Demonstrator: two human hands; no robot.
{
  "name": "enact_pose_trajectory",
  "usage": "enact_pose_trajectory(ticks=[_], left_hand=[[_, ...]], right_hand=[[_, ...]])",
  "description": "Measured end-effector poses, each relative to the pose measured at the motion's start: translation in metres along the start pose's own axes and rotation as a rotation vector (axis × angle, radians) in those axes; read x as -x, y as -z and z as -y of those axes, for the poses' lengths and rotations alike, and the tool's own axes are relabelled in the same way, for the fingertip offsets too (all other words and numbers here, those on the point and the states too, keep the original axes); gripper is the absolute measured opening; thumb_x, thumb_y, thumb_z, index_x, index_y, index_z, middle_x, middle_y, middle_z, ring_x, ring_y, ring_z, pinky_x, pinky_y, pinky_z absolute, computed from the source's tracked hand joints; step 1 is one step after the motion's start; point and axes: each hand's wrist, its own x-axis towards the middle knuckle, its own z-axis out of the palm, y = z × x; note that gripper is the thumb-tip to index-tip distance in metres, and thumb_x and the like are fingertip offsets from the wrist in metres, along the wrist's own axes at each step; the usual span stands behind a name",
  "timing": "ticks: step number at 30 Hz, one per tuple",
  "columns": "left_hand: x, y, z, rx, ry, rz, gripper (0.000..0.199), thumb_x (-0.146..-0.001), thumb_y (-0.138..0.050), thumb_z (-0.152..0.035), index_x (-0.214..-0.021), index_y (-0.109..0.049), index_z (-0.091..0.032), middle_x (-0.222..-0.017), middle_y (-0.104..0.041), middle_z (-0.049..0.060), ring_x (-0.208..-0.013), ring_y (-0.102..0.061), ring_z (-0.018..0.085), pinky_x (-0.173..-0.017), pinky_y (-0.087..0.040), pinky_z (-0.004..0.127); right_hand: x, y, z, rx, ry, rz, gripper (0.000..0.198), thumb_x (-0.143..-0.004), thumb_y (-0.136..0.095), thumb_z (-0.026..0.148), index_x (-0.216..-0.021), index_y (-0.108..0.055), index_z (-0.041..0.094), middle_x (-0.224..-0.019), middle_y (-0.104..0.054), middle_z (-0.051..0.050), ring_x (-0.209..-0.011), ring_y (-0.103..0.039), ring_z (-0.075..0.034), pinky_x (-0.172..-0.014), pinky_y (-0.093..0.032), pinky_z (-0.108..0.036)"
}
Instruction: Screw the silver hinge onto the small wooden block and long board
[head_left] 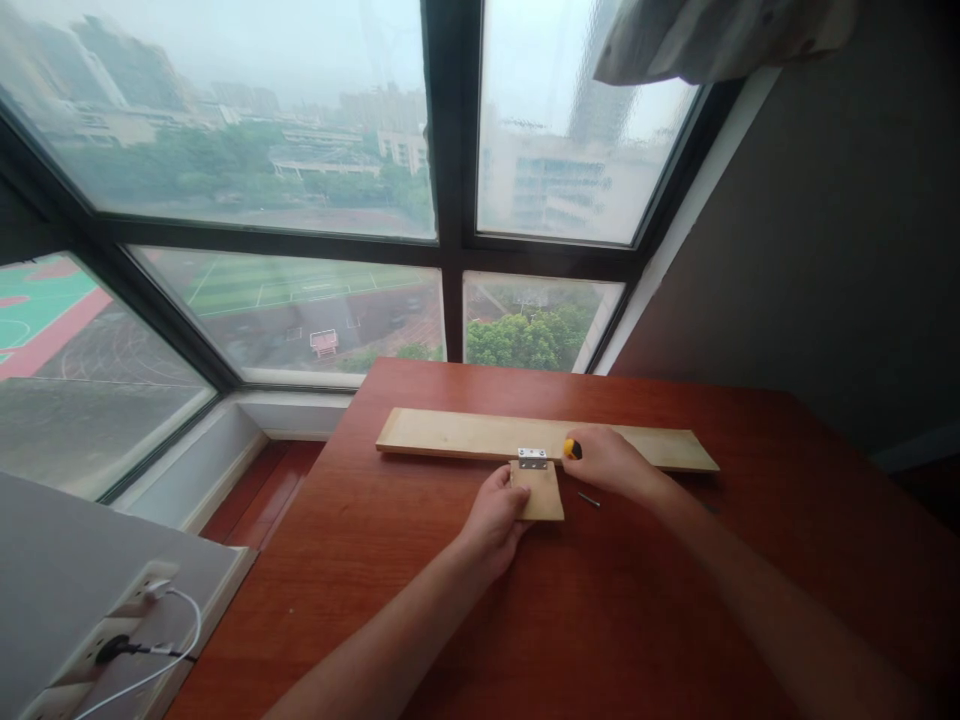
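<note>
My left hand [499, 515] grips a small square wooden board [541, 498] by its left edge, thumb on top. A silver metal hinge [532, 459] with holes sits at the board's far edge, against the near side of a long wooden plank [457, 432]. Whether the hinge is fastened to either piece I cannot tell. My right hand [607, 460] is closed around a yellow-and-black tool [573, 449], just right of the hinge and over the plank. Most of that tool is hidden in the fingers. Below the right hand, a thin dark metal piece [589, 499], like a screw or bit, lies on the table.
The plank lies across the reddish-brown wooden table [360, 590]. Large windows [300, 300] stand beyond it, and a grey wall [825, 250] rises at right. At lower left, a wall socket [112, 640] holds a black plug and a white cable. Fabric [720, 40] hangs at top right.
</note>
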Motion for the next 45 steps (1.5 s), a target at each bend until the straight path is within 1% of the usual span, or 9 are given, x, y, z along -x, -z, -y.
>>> enact_pose_trajectory(ticks=[7,17,21,26,30,36,40,42,45], left_hand=[[-0.001,0.0,0.001,0.005,0.001,-0.009,0.038,-0.065,-0.059,0.001,-0.099,-0.062,-0.014,-0.095,-0.069,0.011,-0.086,-0.067,0.022,-0.074,-0.056,0.033],[0.001,-0.002,-0.002,-0.024,0.007,-0.022,0.037,-0.064,-0.058,0.001,-0.098,-0.062,-0.013,-0.095,-0.07,0.011,-0.083,-0.067,0.021,-0.073,-0.056,0.033],[0.001,-0.001,-0.002,-0.008,0.003,-0.006,0.037,-0.063,-0.06,0.001,-0.097,-0.062,-0.013,-0.095,-0.07,0.011,-0.084,-0.068,0.022,-0.074,-0.056,0.033],[0.001,-0.001,-0.001,-0.007,0.007,-0.001,0.037,-0.064,-0.058,0.001,-0.097,-0.063,-0.014,-0.094,-0.07,0.011,-0.085,-0.068,0.022,-0.075,-0.056,0.034],[0.001,-0.002,-0.001,-0.021,0.009,-0.016,0.038,-0.065,-0.056,0.001,-0.099,-0.062,-0.014,-0.094,-0.07,0.011,-0.086,-0.068,0.023,-0.075,-0.057,0.034],[0.002,-0.003,-0.002,-0.027,0.013,-0.019,0.037,-0.066,-0.054,0.002,-0.099,-0.061,-0.013,-0.094,-0.07,0.011,-0.084,-0.068,0.022,-0.074,-0.057,0.034],[0.003,-0.003,-0.003,-0.034,0.005,-0.013,0.037,-0.066,-0.055,0.002,-0.099,-0.062,-0.013,-0.094,-0.07,0.011,-0.083,-0.068,0.022,-0.073,-0.056,0.033],[0.003,-0.003,-0.004,-0.037,0.008,-0.014,0.037,-0.066,-0.055,0.001,-0.099,-0.061,-0.013,-0.093,-0.07,0.011,-0.083,-0.068,0.021,-0.073,-0.056,0.032],[0.003,-0.003,-0.004,-0.048,0.011,-0.022,0.035,-0.066,-0.055,0.0,-0.098,-0.06,-0.014,-0.093,-0.069,0.01,-0.081,-0.067,0.02,-0.071,-0.055,0.03]], right_hand=[[0.022,-0.01,-0.028,0.041,-0.033,0.13,0.009,-0.072,-0.062,0.026,-0.067,-0.067,0.02,-0.076,-0.071,-0.007,-0.071,-0.062,-0.02,-0.058,-0.033,-0.026],[0.024,-0.012,-0.025,0.011,-0.026,0.157,0.009,-0.072,-0.059,0.025,-0.068,-0.065,0.02,-0.075,-0.07,-0.005,-0.067,-0.061,-0.019,-0.056,-0.033,-0.026],[0.023,-0.009,-0.029,-0.012,-0.009,0.13,0.009,-0.074,-0.058,0.025,-0.07,-0.064,0.02,-0.078,-0.07,-0.004,-0.073,-0.062,-0.019,-0.06,-0.034,-0.025],[0.025,0.005,-0.033,-0.055,0.018,0.037,0.011,-0.077,-0.057,0.029,-0.072,-0.063,0.02,-0.076,-0.069,-0.003,-0.071,-0.06,-0.018,-0.061,-0.034,-0.026],[0.029,0.01,-0.032,0.001,0.005,0.004,0.013,-0.078,-0.057,0.028,-0.069,-0.063,0.021,-0.074,-0.069,-0.004,-0.07,-0.061,-0.019,-0.06,-0.033,-0.027],[0.035,-0.013,-0.026,0.081,-0.075,0.115,0.024,-0.08,-0.061,0.043,-0.08,-0.068,0.02,-0.086,-0.072,-0.009,-0.078,-0.064,-0.023,-0.06,-0.034,-0.028],[0.036,-0.021,-0.026,0.089,-0.076,0.106,0.021,-0.081,-0.06,0.04,-0.084,-0.067,0.021,-0.087,-0.071,-0.009,-0.082,-0.065,-0.023,-0.063,-0.035,-0.027],[0.036,-0.015,-0.026,0.059,-0.053,0.072,0.016,-0.081,-0.06,0.036,-0.085,-0.066,0.021,-0.086,-0.071,-0.008,-0.081,-0.065,-0.022,-0.064,-0.036,-0.027],[0.037,0.007,-0.022,-0.019,-0.002,-0.032,0.011,-0.08,-0.058,0.028,-0.086,-0.065,0.022,-0.081,-0.071,-0.005,-0.077,-0.064,-0.021,-0.066,-0.039,-0.028]])
